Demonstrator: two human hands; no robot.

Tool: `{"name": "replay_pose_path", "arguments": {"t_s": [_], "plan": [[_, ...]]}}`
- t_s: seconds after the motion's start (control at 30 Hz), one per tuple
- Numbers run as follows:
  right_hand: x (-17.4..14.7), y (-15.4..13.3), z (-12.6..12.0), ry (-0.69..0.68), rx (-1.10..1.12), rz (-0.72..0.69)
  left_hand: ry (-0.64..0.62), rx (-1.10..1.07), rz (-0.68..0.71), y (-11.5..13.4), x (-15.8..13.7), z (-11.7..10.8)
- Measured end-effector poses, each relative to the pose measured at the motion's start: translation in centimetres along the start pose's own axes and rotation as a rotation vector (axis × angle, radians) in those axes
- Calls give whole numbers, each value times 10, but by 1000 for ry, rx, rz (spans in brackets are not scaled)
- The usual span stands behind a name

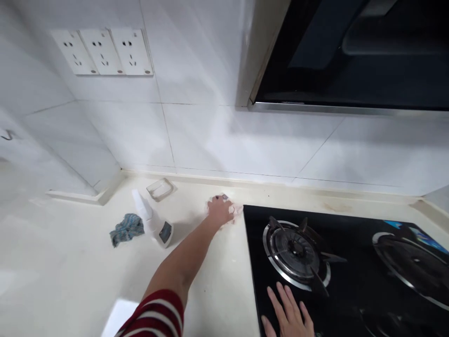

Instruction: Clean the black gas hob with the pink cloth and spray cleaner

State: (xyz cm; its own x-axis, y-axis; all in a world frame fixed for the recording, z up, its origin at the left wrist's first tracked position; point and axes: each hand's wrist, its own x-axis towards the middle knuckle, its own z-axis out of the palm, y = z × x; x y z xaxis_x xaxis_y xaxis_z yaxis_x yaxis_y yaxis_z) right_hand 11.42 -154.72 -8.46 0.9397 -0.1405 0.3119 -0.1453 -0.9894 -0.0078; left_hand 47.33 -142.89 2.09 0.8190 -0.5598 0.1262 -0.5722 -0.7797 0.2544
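My left hand (220, 211), at the end of a red-and-white striped sleeve, presses down on the pale countertop (224, 276) just left of the stove's back corner. Its fingers are bent over something pale with dark bits at the edge, mostly hidden and too unclear to name. My right hand (289, 313) lies palm down with fingers spread on the black glass gas stove (257, 262), in front of the left burner (296, 252). Left of my left arm are a white bottle (152, 220), a crumpled blue-grey cloth (126, 229) and a small clear dish (160, 189).
Behind the counter rises a white tiled wall (210, 135) with several sockets (105, 52). A black range hood (336, 75) overhangs the stove. To the right is a second burner (414, 262). A white flat object (119, 316) shows at the lower left.
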Motion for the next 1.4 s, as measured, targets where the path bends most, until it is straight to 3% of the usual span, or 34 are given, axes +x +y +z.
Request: {"name": "replay_pose_path", "arguments": {"t_s": [0.17,0.4,0.57,0.7,0.77,0.83,0.9,0.97,1.07,1.2,1.27,1.4], "plan": [[5,-13,-10,96,29,10,-41,18,8,-16,-134,-13],[-2,-14,-15,9,96,31,-61,-49,63,-23,-324,-26],[-10,-5,-8,-90,124,55,-40,-39,-77,-68,-410,-41],[-9,-3,-7,-97,115,24,182,-58,-252,-111,-419,-68],[-9,-3,-8,-89,111,10,317,-77,-255,-115,-400,-80],[-8,-3,-9,-103,112,0,355,-93,-171,-103,-369,-87],[-7,-5,-12,-111,117,14,270,-84,-106,-78,-332,-83],[-6,-8,-15,-77,118,48,78,-58,-88,-51,-300,-71],[-5,-12,-16,16,115,74,4,-36,-89,-24,-275,-46],[-7,-10,-8,31,110,75,-8,-11,-105,-37,-294,-31],[-7,-8,-4,12,99,88,-8,1,-181,-64,-321,-39],[-6,-10,-7,-7,79,83,52,109,-537,-144,-386,-75]]}}
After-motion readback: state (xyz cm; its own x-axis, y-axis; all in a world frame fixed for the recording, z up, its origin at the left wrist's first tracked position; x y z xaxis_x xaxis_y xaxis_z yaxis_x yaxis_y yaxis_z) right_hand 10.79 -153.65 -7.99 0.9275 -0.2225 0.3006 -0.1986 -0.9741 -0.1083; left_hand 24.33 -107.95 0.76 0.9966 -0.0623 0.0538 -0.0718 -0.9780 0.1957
